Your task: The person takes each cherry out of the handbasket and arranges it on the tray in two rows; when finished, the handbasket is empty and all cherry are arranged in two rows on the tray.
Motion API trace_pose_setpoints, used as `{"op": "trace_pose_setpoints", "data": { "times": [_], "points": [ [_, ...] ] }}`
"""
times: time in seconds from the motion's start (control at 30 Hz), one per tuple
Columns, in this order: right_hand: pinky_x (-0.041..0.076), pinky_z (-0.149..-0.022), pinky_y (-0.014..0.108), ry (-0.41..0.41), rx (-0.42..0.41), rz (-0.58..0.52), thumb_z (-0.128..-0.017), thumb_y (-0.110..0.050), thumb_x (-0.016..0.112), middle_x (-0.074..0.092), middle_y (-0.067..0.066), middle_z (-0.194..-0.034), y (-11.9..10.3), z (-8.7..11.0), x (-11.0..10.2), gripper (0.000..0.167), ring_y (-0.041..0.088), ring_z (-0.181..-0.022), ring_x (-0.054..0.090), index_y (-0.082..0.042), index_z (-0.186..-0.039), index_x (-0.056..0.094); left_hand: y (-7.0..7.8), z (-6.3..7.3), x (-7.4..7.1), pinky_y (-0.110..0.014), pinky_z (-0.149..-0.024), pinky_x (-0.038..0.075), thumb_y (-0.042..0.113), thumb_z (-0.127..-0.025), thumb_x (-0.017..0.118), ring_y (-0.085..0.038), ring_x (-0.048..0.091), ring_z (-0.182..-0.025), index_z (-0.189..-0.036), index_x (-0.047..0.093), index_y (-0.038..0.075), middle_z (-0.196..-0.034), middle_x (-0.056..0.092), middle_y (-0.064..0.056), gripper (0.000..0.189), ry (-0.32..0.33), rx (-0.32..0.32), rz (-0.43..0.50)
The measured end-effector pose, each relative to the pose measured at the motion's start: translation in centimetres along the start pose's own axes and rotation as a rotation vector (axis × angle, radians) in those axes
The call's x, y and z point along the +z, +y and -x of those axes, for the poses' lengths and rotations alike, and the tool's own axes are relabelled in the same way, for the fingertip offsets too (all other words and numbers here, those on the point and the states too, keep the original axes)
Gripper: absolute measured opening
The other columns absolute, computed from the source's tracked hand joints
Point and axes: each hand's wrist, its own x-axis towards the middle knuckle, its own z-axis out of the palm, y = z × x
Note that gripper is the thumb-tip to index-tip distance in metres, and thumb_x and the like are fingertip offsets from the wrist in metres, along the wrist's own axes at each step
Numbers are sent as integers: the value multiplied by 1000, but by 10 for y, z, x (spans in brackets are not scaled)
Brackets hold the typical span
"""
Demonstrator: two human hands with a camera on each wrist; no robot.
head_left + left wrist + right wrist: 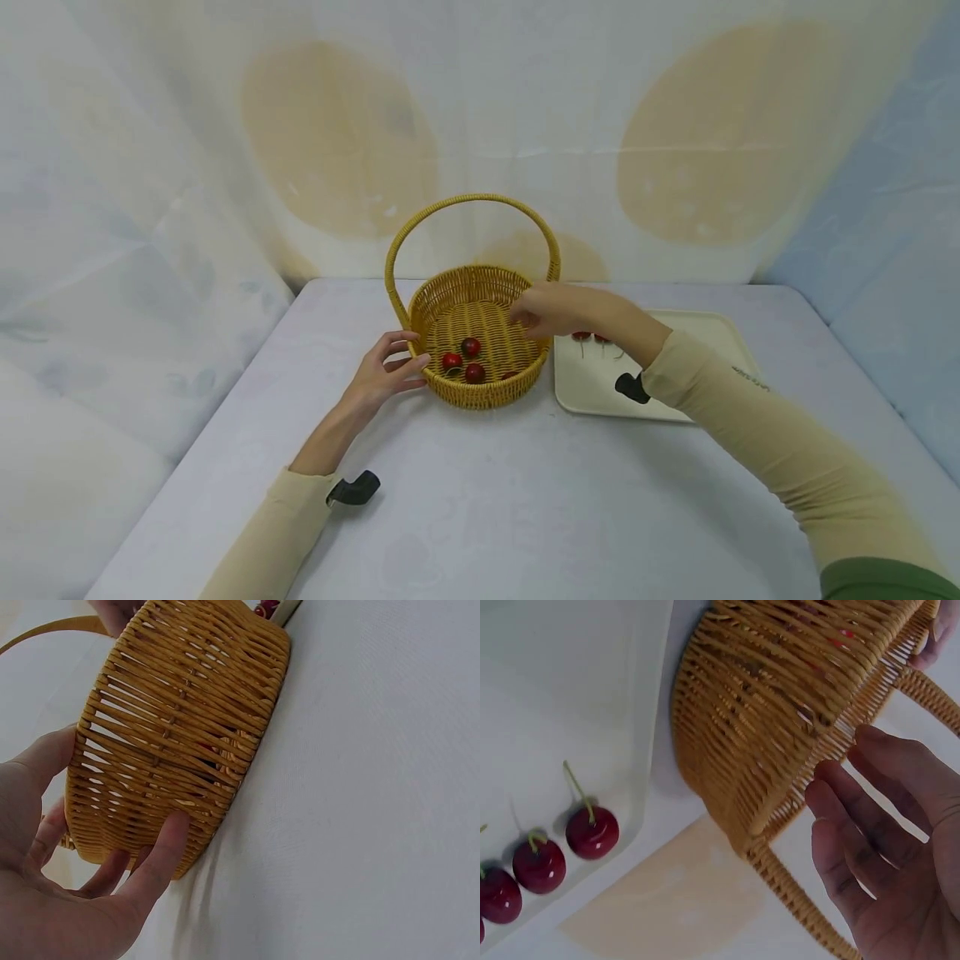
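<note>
A yellow wicker basket (480, 398) with a tall arched handle stands on the table, several red cherries (474, 372) lying on its bottom. My left hand (381, 375) holds the basket's left side, fingertips at the rim; in the left wrist view, the fingers (161, 859) press against the woven wall. Over the basket's right rim reaches my right hand (551, 308). Seen from the right wrist, this hand (900, 825) has loosely bent fingers and nothing between them. More cherries (592, 832) with green stems lie in a row on the white tray (600, 400).
The tray sits close to the basket's right side, partly under my right forearm. The basket handle (480, 198) arches up behind my right hand. A patterned cloth (525, 100) hangs behind the table (480, 500).
</note>
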Motion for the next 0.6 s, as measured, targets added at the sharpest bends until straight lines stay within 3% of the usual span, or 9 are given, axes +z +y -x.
{"op": "trace_pose_setpoints", "data": {
  "times": [0.23, 0.43, 0.6],
  "points": [
    [58, -83, 31, -76, 2, -48, -92, -10, 67, 72, 9, -106, -3, -16, 17, 26, 17, -93, 64, -7, -118, 69, 0, -2, 1, -57, -100, 51, 23, -92, 70, -37, 50, -129, -144, 36, 10, -148, 33, -18, 63, -10, -3, -2],
    [59, -81, 27, -201, 16, -95, -92, -17, 69, 71, 8, -109, -5, -24, 30, 29, 15, -94, 65, -11, -121, 69, -1, 0, 2, -53, -98, 54, 28, -91, 72, -34, 53, -126, -142, 38, 12, -145, 35, -16, 63, -3, 24, -9],
    [60, -84, 27, -252, 8, -169, -92, -15, 70, 73, 6, -110, -4, -29, 36, 25, 15, -98, 68, -13, -117, 71, -2, 1, 3, -53, -96, 55, 29, -90, 72, -33, 55, -124, -142, 38, 10, -144, 37, -16, 65, -5, 47, -15]
  ]
}}
